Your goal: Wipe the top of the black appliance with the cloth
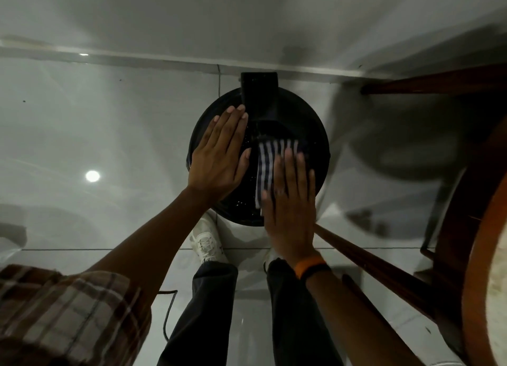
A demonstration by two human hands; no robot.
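No readable text, label, brand or number appears anywhere in the dim, partly blurred overhead view.

Dim wide-angle view, lamp glare (92,176) on glossy floor (109,118), motion-blurred cloth (267,168).

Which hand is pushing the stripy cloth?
The right hand, the one with the orange wristband. It lies flat on the striped cloth atop the black appliance. The left hand rests flat on the bare top, no cloth under it.
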